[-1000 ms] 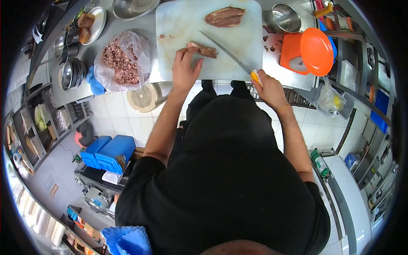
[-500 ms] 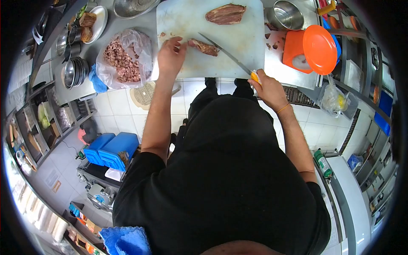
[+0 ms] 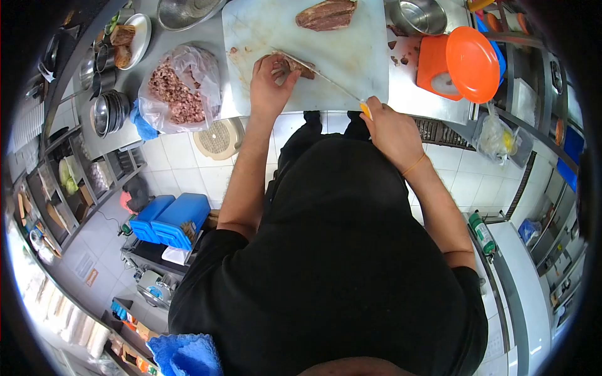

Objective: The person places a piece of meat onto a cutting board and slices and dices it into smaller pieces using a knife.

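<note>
My right hand [image 3: 396,133] is closed around the yellow handle of a knife [image 3: 335,84]. Its long blade reaches up and left, lying along the top of a small piece of meat [image 3: 306,71]. The fingers of my left hand [image 3: 271,88] curl against the left end of that piece, thumb and fingertips holding it down. Both rest on a white cutting board [image 3: 351,56]. A bigger slab of meat [image 3: 326,15], dark at the edge and pinkish inside, sits at the far side of the board.
Left of the board stands a clear plastic bag [image 3: 212,84] of diced meat, with a blue cloth [image 3: 144,122] and stacked metal bowls [image 3: 110,113] beyond. On the right are a steel pot [image 3: 419,17], an orange plate [image 3: 471,66] and an orange container [image 3: 433,56]. Meat scraps lie nearby.
My left hand has moved right and closed onto the small piece of meat. The knife has shifted left, its blade now over that piece instead of beside it.
</note>
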Motion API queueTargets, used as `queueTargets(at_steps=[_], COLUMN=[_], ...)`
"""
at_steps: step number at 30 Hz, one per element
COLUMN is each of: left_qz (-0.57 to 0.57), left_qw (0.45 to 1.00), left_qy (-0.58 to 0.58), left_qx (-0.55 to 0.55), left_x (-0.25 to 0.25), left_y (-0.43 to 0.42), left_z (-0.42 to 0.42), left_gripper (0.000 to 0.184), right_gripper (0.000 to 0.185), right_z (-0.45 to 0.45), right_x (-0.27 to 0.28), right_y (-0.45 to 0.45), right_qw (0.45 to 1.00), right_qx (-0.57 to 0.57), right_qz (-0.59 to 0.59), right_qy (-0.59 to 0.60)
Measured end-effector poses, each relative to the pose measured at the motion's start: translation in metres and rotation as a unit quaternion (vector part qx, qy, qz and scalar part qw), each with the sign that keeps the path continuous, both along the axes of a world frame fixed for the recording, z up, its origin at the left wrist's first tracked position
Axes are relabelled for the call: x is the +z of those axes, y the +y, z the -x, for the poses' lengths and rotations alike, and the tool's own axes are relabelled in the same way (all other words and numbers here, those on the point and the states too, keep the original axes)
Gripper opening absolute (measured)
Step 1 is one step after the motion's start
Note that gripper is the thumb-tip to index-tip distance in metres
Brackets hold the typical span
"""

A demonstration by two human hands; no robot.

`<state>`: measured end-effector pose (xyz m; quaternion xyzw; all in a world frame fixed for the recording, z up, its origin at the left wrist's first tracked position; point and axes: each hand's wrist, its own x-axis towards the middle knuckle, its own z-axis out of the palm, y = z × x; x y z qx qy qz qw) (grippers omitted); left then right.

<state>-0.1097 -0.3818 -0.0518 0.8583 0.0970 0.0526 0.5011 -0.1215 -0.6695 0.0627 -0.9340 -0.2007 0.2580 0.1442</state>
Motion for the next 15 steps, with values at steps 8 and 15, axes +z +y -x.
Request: queueTargets(at_steps=[8, 15], left_qz=[-0.053, -0.057], left_qw=[0.998, 0.998], left_qy=[0.012, 0.021], left_qx=[-0.007, -0.004], left_x=[0.001, 0.001], left_y=[0.001, 0.004], left_z=[-0.004, -0.008], left_gripper=[0.049, 0.047], right_gripper=[0.023, 0.022], right_z=[0.012, 0.006], right_x=[0.026, 0.023], right_y=[-0.009, -0.002], right_qw=[0.999, 0.997], right_qx=[0.027, 0.044], right_qz=[0.03, 0.066], right_qy=[-0.011, -0.01])
